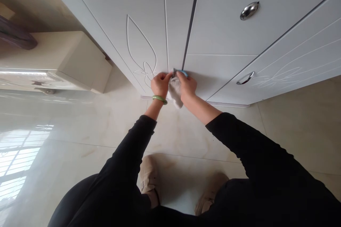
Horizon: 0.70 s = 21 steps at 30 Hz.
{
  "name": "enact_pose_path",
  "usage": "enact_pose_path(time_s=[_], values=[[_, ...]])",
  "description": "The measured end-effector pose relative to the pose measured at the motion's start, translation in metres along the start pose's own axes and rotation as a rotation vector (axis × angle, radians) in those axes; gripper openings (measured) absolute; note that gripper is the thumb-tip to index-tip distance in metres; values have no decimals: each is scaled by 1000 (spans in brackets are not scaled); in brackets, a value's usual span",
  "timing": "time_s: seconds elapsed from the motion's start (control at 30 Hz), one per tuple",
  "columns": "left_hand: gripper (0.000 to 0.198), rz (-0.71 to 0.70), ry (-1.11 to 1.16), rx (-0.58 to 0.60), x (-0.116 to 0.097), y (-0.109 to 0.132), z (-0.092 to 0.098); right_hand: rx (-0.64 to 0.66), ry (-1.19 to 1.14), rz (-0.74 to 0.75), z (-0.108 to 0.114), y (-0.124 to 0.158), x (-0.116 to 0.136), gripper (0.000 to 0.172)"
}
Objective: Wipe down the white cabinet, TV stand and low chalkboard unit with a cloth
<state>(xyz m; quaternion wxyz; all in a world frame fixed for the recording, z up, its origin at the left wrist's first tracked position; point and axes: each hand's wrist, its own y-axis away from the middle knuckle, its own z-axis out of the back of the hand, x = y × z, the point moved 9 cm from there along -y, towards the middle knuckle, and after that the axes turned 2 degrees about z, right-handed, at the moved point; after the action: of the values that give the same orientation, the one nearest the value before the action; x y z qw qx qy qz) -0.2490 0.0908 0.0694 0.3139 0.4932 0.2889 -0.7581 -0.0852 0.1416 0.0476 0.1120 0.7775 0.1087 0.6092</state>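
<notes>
A pale, fuzzy cloth [175, 90] with a blue edge hangs between my hands, in front of the white cabinet's left door [112, 17]. My right hand [188, 84] is closed on the cloth, its fingers bent around the blue part. My left hand [160, 84], with a green bangle [160, 99] at the wrist, pinches at a small metal door handle [174, 72]. The fingertips of both hands nearly meet there. The far side of the handle and part of the cloth are hidden behind my fingers.
Two more metal handles, an oval one [249, 10] and a curved one [245, 78], are on the cabinet's right side. A low cream cabinet [71, 60] stands at left. My shoes [149, 173] are on the glossy tiled floor [112, 127].
</notes>
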Motion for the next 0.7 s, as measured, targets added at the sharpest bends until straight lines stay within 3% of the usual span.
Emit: enact_pose_path(time_s=[0.13, 0.27, 0.57, 0.7], values=[[51, 34, -16, 17, 25, 6, 5, -78, 118, -82, 5, 1, -20, 30], [54, 56, 5, 36, 40, 9, 7, -67, 179, -63, 5, -1, -28, 34], [48, 124, 63, 104, 33, 10, -11, -106, 158, -61, 20, -3, -20, 24], [50, 81, 125, 3, 26, 20, 2, -180, 199, -61, 41, -5, -16, 25]])
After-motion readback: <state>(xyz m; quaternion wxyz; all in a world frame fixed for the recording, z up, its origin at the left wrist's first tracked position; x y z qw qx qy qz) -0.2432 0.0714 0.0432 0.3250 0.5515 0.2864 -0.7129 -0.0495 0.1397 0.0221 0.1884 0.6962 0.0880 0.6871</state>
